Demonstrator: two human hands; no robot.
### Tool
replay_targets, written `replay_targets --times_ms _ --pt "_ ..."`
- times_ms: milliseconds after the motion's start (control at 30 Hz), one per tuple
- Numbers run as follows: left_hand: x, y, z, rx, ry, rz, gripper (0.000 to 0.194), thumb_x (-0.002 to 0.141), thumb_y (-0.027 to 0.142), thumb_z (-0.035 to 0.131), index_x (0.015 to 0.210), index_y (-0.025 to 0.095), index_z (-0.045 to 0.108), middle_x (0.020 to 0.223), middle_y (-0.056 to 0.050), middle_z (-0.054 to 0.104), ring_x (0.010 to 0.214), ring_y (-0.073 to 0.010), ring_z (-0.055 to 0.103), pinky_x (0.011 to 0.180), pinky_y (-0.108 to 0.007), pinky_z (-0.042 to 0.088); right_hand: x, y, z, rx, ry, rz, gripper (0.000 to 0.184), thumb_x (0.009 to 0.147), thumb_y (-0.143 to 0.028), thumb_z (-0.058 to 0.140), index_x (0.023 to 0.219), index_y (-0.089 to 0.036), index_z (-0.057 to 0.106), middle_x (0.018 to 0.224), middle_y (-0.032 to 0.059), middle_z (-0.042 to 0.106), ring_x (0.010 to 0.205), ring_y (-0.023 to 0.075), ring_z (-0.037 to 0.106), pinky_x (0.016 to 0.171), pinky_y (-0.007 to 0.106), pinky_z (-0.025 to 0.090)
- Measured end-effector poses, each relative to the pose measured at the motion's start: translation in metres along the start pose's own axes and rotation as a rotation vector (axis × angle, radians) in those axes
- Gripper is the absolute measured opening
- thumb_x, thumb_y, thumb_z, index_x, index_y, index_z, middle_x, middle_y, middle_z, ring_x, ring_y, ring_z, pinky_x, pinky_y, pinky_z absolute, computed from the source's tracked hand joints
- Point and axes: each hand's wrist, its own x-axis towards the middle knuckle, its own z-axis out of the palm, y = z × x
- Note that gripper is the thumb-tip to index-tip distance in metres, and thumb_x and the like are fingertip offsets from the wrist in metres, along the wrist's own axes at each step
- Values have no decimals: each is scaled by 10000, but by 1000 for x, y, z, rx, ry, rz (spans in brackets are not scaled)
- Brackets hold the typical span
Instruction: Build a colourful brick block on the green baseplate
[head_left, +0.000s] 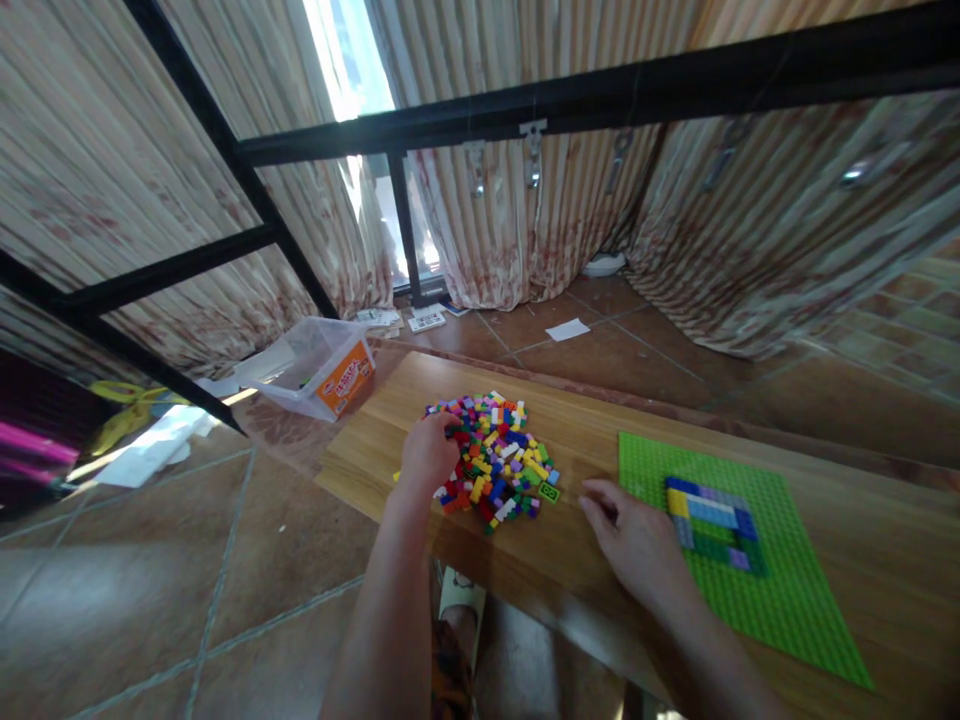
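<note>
A heap of small toy building bricks [491,465] in many colours lies on a wooden table. Over the heap's left side is my left hand [431,458], fingers apart and reaching among the bricks; some fingertips are hidden. My right hand [634,535] hovers by the table between the heap and a green baseplate [802,600]. Its fingers curl in and the thumb comes close to the index finger; whether anything small is between them is hidden. A lime-green brick [550,492] lies at the heap's right edge. On the baseplate, several bricks form a rectangular frame [716,522].
The wooden table [382,415] is long and narrow. Beyond its left end stands a clear plastic bin [307,375] with an orange label. Papers [568,330] lie on the tiled floor. A black metal frame [450,130] and striped curtains [480,240] stand behind.
</note>
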Motion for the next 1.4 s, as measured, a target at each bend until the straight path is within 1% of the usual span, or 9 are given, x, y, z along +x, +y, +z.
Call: replay_targets --times_ms 167,367,433,567,733,967,1200,1300,1400 --pt "-1 5 -3 -170 -13 33 218 755 164 624 959 162 703 902 -79 731 826 -205 655 771 -316 487 -1 -6 -4 90 37 10 347 901 -405 445 1016 -193 694 898 83 753 759 242 697 708 358 495" --pt "-17 39 15 -672 -219 219 110 809 239 591 840 154 654 772 -3 690 698 -131 618 648 -230 475 0 -29 -9 536 161 81 366 874 -447 533 1075 -180 682 870 76 730 719 187 658 661 308 506" --pt "-29 57 25 -709 -224 246 120 828 236 576 882 161 654 796 -4 696 709 -131 626 663 -233 486 3 -37 -10 711 187 96 406 856 -462 567 1126 -170 651 845 60 713 706 167 641 651 292 509" --pt "-55 87 42 -560 -105 390 125 866 198 549 953 189 640 923 -36 699 851 -159 643 780 -273 502 10 -41 -7 922 258 194 449 792 -482 643 1101 -156 637 814 49 709 706 163 643 630 283 520" --pt "-73 100 54 -352 9 488 179 887 161 523 1037 204 610 969 -62 674 912 -188 635 823 -312 499 12 -33 0 889 323 198 343 815 -430 627 1034 -172 682 917 71 733 774 175 667 731 323 548" --pt "-68 97 58 -363 -17 556 228 875 129 519 1046 194 655 950 -53 688 901 -177 645 844 -301 505 10 -31 -2 826 295 151 291 846 -364 585 1047 -203 721 1016 69 751 918 208 689 856 370 547" --pt "-61 94 49 -427 -69 568 249 837 84 517 998 182 679 947 -50 710 884 -161 656 839 -282 511 4 -25 -8 843 219 133 325 846 -375 587 1086 -191 706 943 61 746 755 170 674 701 310 559" --pt "-61 94 47 -396 -85 536 247 823 86 518 985 182 678 939 -52 714 874 -173 660 835 -298 513 3 -17 -17 791 247 134 372 821 -398 624 1126 -192 678 816 35 711 680 152 632 640 287 535" --pt "-61 95 49 -363 -80 518 253 827 100 508 1000 179 673 954 -59 713 883 -183 660 825 -305 512 2 -2 -38 724 327 164 318 790 -423 654 993 -184 704 732 20 677 651 147 608 628 281 513"
